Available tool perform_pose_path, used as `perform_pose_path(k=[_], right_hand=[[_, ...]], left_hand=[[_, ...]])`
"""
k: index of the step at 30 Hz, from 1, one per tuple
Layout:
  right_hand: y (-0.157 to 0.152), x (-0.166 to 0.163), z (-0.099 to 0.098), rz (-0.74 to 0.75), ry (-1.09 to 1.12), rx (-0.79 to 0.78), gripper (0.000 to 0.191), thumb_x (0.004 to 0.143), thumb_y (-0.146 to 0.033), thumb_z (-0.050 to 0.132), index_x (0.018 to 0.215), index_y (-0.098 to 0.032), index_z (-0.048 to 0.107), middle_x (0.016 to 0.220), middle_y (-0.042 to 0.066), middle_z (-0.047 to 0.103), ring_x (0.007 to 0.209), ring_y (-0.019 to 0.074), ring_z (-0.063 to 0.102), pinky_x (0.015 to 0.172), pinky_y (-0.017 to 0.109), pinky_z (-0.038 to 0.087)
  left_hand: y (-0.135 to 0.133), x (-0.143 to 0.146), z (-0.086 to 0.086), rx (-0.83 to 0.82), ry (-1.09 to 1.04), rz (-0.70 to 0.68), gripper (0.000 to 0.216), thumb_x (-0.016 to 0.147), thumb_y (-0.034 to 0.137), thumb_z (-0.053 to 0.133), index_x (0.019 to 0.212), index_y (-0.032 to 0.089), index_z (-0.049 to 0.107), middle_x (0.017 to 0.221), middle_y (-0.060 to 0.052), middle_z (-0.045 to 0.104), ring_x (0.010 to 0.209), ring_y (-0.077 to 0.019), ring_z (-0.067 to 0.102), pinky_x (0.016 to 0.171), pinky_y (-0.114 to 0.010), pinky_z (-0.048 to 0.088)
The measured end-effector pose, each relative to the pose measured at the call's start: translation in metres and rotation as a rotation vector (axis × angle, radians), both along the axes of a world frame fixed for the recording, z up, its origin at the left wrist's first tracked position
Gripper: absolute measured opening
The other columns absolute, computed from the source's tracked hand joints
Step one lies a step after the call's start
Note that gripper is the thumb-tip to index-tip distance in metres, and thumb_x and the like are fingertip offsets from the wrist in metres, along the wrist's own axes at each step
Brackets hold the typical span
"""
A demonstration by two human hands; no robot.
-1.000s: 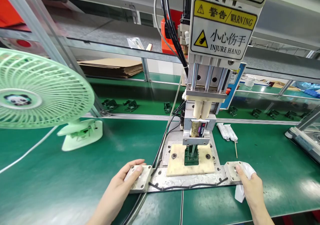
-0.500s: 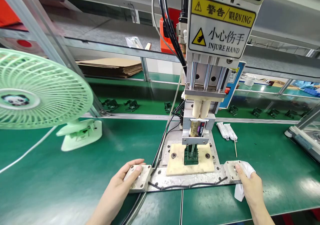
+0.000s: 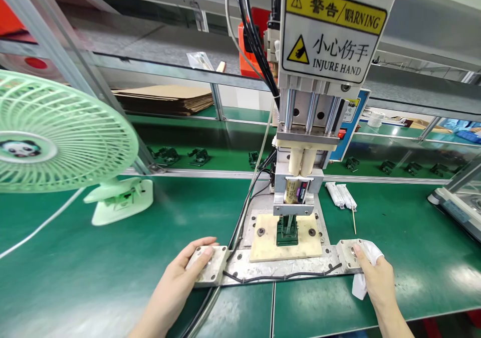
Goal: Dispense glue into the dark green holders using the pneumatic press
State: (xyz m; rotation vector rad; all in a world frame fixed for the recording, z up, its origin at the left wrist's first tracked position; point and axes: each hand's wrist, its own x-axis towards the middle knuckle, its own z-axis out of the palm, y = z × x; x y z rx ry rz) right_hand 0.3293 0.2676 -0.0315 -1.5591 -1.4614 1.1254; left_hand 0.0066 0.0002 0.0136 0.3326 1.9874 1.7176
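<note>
My left hand (image 3: 178,278) grips the left button box (image 3: 214,265), thumb on its top and fingers along the far side. At the other end of the metal base, my right hand (image 3: 379,280) holds the right button box (image 3: 348,255), its thumb on the round button. A crumpled white cloth (image 3: 370,252) is caught between that hand and the box. Between them stands a press (image 3: 308,112), its two cream rods lowered onto the tops of two adhesive cartridges (image 3: 295,191). Under the cartridges a dark green plastic part (image 3: 287,232) sits on a cream plate (image 3: 261,250).
A green fan (image 3: 67,132) stands at left on the green bench (image 3: 124,268). Right of the press lie two white tubes (image 3: 340,195) and a thin wooden stick (image 3: 353,220). Several dark green parts (image 3: 199,156) line the strip behind. Black cables (image 3: 244,212) run beside the press.
The camera view has shifted very slightly. Both hands stay on their button boxes, and the press shows no visible movement.
</note>
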Motion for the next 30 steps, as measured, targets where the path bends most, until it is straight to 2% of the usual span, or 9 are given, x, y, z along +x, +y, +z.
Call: perform_pose_path(k=[6, 12, 16, 19, 26, 30], right_hand=[[0.002, 0.001, -0.001, -0.042, -0.024, 0.008, 0.064, 0.057, -0.073, 0.075, 0.079, -0.013, 0.071, 0.077, 0.010, 0.073, 0.077, 0.0281, 0.067, 0.064, 0.033, 0.050], [-0.001, 0.002, 0.007, -0.041, -0.004, -0.028, 0.062, 0.054, -0.069, 0.078, 0.078, -0.013, 0.072, 0.074, 0.009, 0.073, 0.075, 0.0290, 0.068, 0.062, 0.034, 0.050], [-0.002, 0.001, 0.011, -0.044, -0.020, -0.014, 0.060, 0.054, -0.069, 0.077, 0.079, -0.014, 0.072, 0.078, 0.010, 0.074, 0.080, 0.0305, 0.068, 0.066, 0.034, 0.051], [-0.002, 0.001, 0.011, -0.049, -0.069, -0.028, 0.060, 0.053, -0.070, 0.076, 0.076, -0.015, 0.071, 0.076, 0.011, 0.073, 0.078, 0.0303, 0.067, 0.065, 0.034, 0.051], [-0.004, 0.002, 0.010, -0.036, -0.057, -0.020, 0.065, 0.055, -0.072, 0.075, 0.085, -0.014, 0.073, 0.081, 0.010, 0.074, 0.081, 0.0289, 0.067, 0.068, 0.034, 0.050], [-0.003, 0.002, 0.010, -0.034, -0.053, -0.011, 0.064, 0.055, -0.071, 0.075, 0.083, -0.014, 0.074, 0.076, 0.009, 0.073, 0.077, 0.0288, 0.067, 0.066, 0.034, 0.050]], left_hand=[[-0.001, 0.000, -0.001, -0.002, 0.005, -0.004, 0.068, 0.060, 0.066, 0.081, 0.106, 0.018, 0.069, 0.090, -0.006, 0.075, 0.073, -0.0189, 0.066, 0.061, -0.021, 0.051], [0.001, 0.002, 0.001, 0.000, -0.007, 0.004, 0.069, 0.058, 0.066, 0.082, 0.104, 0.016, 0.069, 0.090, -0.007, 0.075, 0.069, -0.0188, 0.066, 0.059, -0.022, 0.052], [0.003, 0.008, 0.002, 0.010, 0.044, 0.049, 0.067, 0.059, 0.066, 0.080, 0.102, 0.016, 0.069, 0.091, -0.008, 0.076, 0.070, -0.0201, 0.068, 0.059, -0.024, 0.053], [0.003, 0.009, 0.001, 0.018, 0.048, 0.062, 0.065, 0.061, 0.065, 0.080, 0.103, 0.016, 0.069, 0.095, -0.009, 0.076, 0.073, -0.0200, 0.069, 0.062, -0.024, 0.054], [0.001, 0.004, -0.002, 0.013, -0.013, 0.033, 0.066, 0.060, 0.062, 0.083, 0.105, 0.016, 0.068, 0.097, -0.008, 0.076, 0.074, -0.0178, 0.067, 0.065, -0.022, 0.053], [0.000, 0.006, 0.001, -0.024, 0.030, 0.033, 0.065, 0.062, 0.064, 0.079, 0.106, 0.017, 0.068, 0.100, -0.009, 0.075, 0.077, -0.0211, 0.068, 0.065, -0.026, 0.054]])
